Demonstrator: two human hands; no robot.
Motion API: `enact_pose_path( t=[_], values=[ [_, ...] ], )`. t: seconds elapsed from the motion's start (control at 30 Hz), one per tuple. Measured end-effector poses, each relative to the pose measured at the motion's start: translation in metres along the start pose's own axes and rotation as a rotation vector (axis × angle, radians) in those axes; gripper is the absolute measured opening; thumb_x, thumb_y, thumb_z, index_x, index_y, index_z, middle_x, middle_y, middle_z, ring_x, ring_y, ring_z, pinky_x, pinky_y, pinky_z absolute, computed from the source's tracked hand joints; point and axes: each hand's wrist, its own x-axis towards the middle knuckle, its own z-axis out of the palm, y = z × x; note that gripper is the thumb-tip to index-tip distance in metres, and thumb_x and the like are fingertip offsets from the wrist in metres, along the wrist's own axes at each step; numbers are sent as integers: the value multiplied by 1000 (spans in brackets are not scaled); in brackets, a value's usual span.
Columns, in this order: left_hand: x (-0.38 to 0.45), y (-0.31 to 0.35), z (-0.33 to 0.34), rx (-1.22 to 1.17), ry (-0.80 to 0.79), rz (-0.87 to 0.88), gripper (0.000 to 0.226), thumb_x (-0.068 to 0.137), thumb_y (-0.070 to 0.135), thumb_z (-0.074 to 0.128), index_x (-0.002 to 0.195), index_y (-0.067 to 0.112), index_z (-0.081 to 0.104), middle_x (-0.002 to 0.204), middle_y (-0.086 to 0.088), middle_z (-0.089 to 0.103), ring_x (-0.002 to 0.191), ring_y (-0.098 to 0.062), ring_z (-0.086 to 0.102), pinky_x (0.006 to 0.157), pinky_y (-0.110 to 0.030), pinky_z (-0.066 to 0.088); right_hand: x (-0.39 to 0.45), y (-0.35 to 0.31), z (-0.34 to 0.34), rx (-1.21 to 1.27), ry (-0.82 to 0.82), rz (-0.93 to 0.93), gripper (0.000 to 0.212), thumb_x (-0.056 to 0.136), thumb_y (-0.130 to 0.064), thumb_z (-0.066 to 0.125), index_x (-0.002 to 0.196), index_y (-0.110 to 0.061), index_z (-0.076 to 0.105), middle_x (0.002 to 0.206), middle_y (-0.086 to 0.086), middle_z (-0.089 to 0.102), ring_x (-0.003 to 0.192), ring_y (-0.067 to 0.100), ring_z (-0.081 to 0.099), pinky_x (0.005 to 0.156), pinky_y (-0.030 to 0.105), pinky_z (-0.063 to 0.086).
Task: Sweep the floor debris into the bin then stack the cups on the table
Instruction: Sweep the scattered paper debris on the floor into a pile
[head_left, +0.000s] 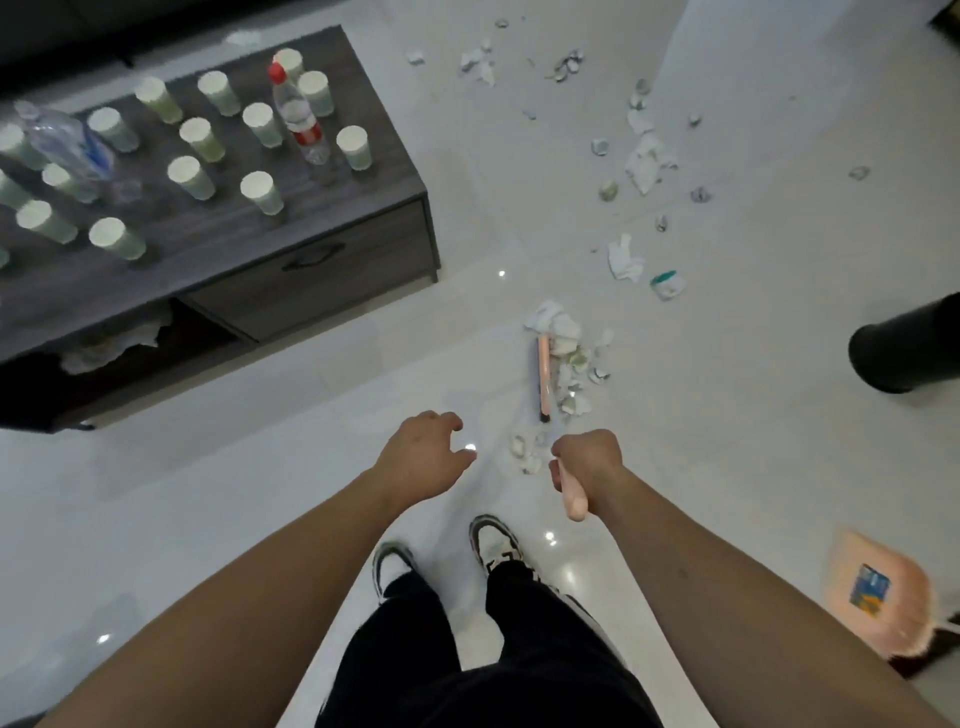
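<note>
Sweeping is only getting started: a small heap of debris (563, 364) is gathering against the broom head (544, 376) on the floor (727, 467), while more scraps are lying scattered farther out. The cups (208, 140) are standing unstacked across the tabletop (218, 244). The right hand (589, 465) is gripping the broom handle (571, 499), fingers curled round it; the left hand (426, 452) is hovering spread, holding nothing. The black bin (906, 351) is standing at the floor's right edge.

floor (727, 467): glossy pale tile, light glints | desk (332, 218): matt dark grey wood grain | cups (260, 192): matt paper | bottle (298, 111): clear plastic, red cap | debris (644, 161): crumpled tissue paper | broom handle (571, 499): smooth pink plastic | bin (909, 348): smooth black plastic
</note>
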Motion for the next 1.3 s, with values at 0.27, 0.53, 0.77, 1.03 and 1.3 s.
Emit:
enact_pose_path(
  t=[0.27, 0.53, 0.77, 1.03, 1.3],
  values=[
    [38, -15, -53, 184, -102, 200, 54, 91, 48, 56, 137, 20, 48, 134, -7, 51, 122, -24, 48, 96, -32, 40, -26, 11, 25, 127, -27, -142, 11, 83, 6, 63, 92, 8, 59, 71, 18, 55, 36, 18, 48, 40, 23, 37],
    [75, -29, -86, 274, -147, 399, 49, 89, 45, 59, 130, 18, 54, 128, -8, 58, 116, -25, 53, 88, -31, 42, -95, 45, 72, 148, -61, -57, 27, 93, -2, 58, 115, 13, 58, 82, 19, 55, 51, 17, 46, 43, 23, 36],
    [68, -36, -55, 373, -302, 501, 48, 88, 45, 60, 129, 20, 56, 129, -7, 56, 117, -24, 51, 88, -31, 41, -109, 101, 69, 96, -22, 84, 29, 93, -2, 58, 116, 17, 56, 82, 21, 56, 50, 19, 46, 46, 25, 38],
    [39, -10, -31, 522, -331, 668, 52, 90, 47, 57, 133, 18, 52, 132, -6, 53, 120, -23, 49, 94, -32, 41, -100, 156, 90, 75, 246, -1, 5, 79, 3, 51, 76, 1, 53, 66, 19, 55, 49, 27, 53, 48, 30, 44],
    [-16, 24, -8, 665, -324, 792, 52, 90, 47, 57, 133, 18, 52, 131, -7, 54, 119, -24, 50, 95, -34, 43, -123, 204, 50, 532, 342, -52, 8, 77, 5, 49, 74, -3, 50, 62, 13, 47, 43, 21, 42, 42, 22, 38]
  ],
)
